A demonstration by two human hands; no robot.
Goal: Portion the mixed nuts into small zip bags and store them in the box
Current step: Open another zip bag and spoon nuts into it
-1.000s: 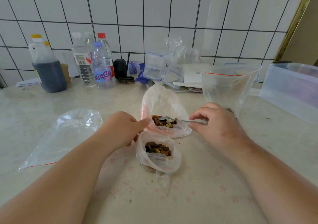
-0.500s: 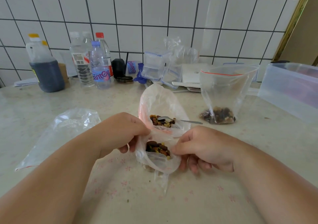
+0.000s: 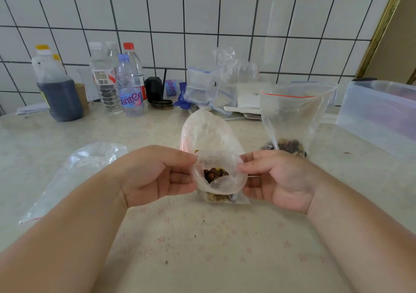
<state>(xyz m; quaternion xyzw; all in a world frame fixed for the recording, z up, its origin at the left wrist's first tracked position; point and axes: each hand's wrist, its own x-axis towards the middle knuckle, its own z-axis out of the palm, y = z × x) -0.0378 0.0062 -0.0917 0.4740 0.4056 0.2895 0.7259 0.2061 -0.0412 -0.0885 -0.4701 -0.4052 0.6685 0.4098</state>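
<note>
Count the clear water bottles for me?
4, clustered back left by the wall: white-capped bottle, second white-capped bottle behind it, red-capped bottle, blue-capped bottle in front. More may be hidden.

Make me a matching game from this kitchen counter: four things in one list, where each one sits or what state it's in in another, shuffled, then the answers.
Things:
1. small zip bag
2. big zip bag with the red strip
3. dark liquid jug
4. flat empty bag

Places or states:
A. far left, by the tiled wall
B. lying on the counter, left of the arms
C. held open at the mouth by left hand and right hand
D. standing open on the right, nuts at its bottom

Pairs: 1-C, 2-D, 3-A, 4-B
</note>
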